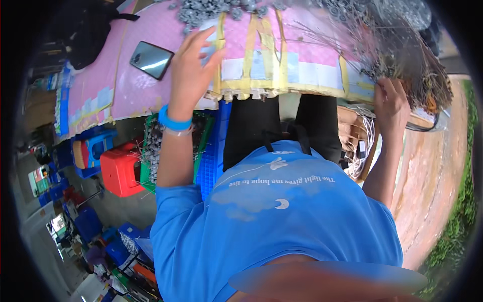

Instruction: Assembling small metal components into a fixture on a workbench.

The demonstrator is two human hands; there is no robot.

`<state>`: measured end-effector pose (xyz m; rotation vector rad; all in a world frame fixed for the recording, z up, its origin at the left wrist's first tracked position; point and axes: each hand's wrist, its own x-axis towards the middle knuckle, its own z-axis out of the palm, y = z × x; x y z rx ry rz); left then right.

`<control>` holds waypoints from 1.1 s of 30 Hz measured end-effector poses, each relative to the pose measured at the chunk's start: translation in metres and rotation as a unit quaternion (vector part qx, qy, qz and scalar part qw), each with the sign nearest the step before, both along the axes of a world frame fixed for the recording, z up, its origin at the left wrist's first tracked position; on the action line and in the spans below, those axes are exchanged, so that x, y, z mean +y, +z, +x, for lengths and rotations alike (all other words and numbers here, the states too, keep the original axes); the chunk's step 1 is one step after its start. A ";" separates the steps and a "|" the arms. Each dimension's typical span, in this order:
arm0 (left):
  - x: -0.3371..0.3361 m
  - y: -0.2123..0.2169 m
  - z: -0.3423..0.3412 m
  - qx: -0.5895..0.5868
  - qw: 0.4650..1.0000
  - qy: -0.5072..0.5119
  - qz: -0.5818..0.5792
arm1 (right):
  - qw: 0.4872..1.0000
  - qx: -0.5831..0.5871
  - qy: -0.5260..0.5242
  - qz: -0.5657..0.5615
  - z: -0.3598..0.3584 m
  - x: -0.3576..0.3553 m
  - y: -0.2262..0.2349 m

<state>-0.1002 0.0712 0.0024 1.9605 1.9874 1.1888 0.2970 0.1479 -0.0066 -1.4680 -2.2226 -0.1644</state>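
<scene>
My left hand (195, 66) is raised over the pink-covered table (136, 93), fingers spread and holding nothing. Just beyond its fingertips lies a heap of small grey rose-shaped pieces (204, 12). At the right end of the table, my right hand (392, 99) has its fingers bent and pressed together against the near edge of a pile of thin wire-like stems (397, 55). What is between those fingers is too small to make out. A dark smartphone (151, 60) rests on the table, left of my left hand.
Yellow tape strips (250, 53) cross the worn table edge. Beneath stand a green crate (206, 133) of grey stemmed pieces, a red stool (119, 168) and a blue stool (95, 151). A box with white cables (359, 143) is by my right knee. A black bag (88, 35) lies far left.
</scene>
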 end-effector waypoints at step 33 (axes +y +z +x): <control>-0.062 -0.016 0.094 -0.588 0.786 -0.146 -0.122 | 0.573 0.628 0.243 -0.468 -0.120 -0.051 0.019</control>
